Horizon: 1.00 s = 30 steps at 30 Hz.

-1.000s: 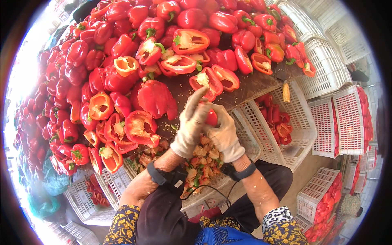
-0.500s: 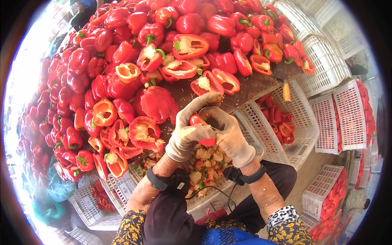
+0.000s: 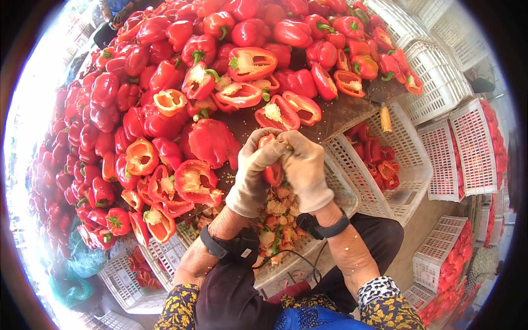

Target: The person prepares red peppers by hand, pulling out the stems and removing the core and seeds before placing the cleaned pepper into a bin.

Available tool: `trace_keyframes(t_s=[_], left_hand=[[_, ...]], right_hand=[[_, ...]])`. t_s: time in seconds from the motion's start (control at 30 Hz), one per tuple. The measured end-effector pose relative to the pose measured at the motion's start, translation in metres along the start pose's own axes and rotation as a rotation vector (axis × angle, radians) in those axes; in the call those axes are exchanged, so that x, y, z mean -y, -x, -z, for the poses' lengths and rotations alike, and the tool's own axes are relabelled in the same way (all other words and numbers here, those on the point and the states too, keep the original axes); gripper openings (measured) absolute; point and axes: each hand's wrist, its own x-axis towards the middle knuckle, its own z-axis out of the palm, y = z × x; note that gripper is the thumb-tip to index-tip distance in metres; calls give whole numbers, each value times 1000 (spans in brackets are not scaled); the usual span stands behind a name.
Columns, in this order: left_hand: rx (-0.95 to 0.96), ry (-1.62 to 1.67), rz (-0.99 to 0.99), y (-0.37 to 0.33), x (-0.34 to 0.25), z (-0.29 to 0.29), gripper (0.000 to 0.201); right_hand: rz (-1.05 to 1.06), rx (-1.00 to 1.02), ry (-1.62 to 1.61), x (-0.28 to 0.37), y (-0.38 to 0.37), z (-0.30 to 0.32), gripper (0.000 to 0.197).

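Both my hands wear pale, stained work gloves and meet just off the table's edge. My left hand (image 3: pixel 252 177) is wrapped round a piece of red bell pepper (image 3: pixel 273 175), whose skin shows between the gloves. Against its upper end my right hand (image 3: pixel 303 168) is closed, fingertips touching the left thumb; the pinched part is mostly hidden. Below the hands a tub (image 3: pixel 347 190) holds pale cores, seeds and green stem bits (image 3: pixel 280 220). Right in front on the table lie halved red peppers (image 3: pixel 276 114), cut side up, with seeds and pith inside.
Whole red peppers (image 3: pixel 104 91) are heaped over the brown table (image 3: pixel 352 113). A yellow handle (image 3: pixel 386 119) sticks out at its right corner. White crates (image 3: pixel 410 159) stand right, some with peppers; another crate (image 3: pixel 124 278) is lower left, beside green netting (image 3: pixel 71 286). Another person's hand (image 3: pixel 122 15) shows far left.
My right hand's arched fingers have closed in against my left hand at the pepper's upper end. The pepper piece has turned more upright, and both hands have shifted slightly left.
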Motion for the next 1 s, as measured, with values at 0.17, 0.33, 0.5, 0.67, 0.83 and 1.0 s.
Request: trace_keyframes(t_s=[0.17,0.33,0.5,0.67,0.83,1.0], left_hand=[[175,118,26,0,4,20,60],[190,-110,-114,-9,15,17,88],[215,-555,-242,-6,13,21,99],[209,-607,-412,-2,16,7,97],[33,-388,-246,3,19,-5,68],[-149,-299,-135,3,18,-7,34]], right_hand=[[-476,94,-461,24,-4,29,8],[-559,-11,-258,44,11,22,18],[-460,22,46,26,15,4,21],[-661,115,-300,34,5,21,13],[-593,158,-385,25,9,28,11],[-313,147,17,12,7,20,7]])
